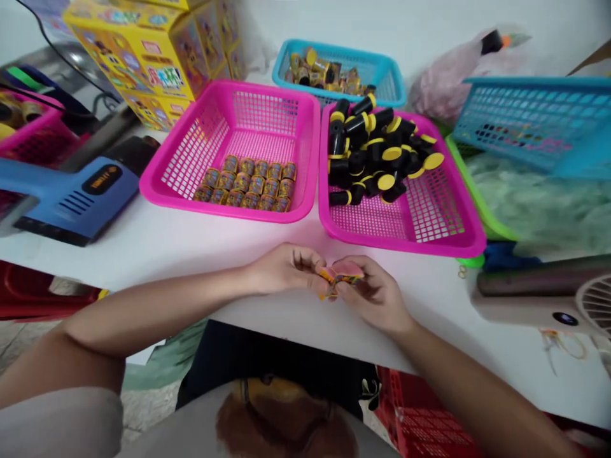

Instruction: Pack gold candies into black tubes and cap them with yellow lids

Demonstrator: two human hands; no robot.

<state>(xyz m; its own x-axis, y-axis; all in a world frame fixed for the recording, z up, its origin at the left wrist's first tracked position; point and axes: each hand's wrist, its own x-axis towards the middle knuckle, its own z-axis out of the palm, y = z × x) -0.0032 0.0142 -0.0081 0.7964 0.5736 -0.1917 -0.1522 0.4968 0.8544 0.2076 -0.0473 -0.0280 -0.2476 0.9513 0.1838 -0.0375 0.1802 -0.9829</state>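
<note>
Left hand and right hand both pinching small pink-and-yellow printed piece, over white table. Fingers cover parts of it; print too small to read. Blue tool cut off at left edge, fan at right. Piled black tubes partly hide one another.

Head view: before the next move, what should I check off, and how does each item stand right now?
1. Left hand and right hand both on the colourful piece: ok.
2. That piece a single layer: cannot tell, too small and partly covered by fingers.
3. Small cans in rows inside the left pink basket: ok.
4. Black-and-yellow parts in rows inside the right pink basket: not ok, heaped loosely.
5. Blue tool apart from both hands: ok.
6. Blue tool switched off: cannot tell.
</note>
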